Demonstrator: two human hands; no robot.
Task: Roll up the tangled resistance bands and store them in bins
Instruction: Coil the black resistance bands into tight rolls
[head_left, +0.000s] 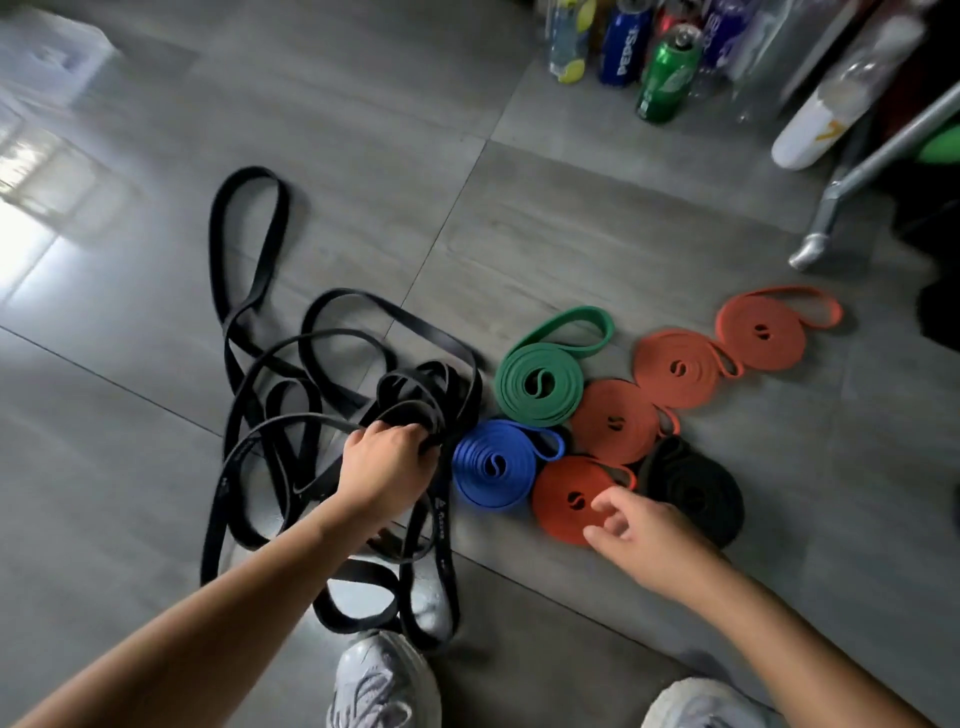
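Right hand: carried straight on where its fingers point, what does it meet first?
Probably the nearest coiled orange rubber band: the right hand points left over it, though its height above is unclear.

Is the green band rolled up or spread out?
Rolled up: the green band lies on the floor as a flat spiral, with only its outer loop sticking out.

- Grey tiled floor (571, 218).
- Tangled black resistance bands (291, 395) sprawl loosely across it.
- Just beside them is a touching cluster: green roll (540, 384), blue roll (493, 465), four orange rolls (678, 369), black roll (696, 488).
- Pepsi can (626, 47) and green can (667, 73) stand at the far side.
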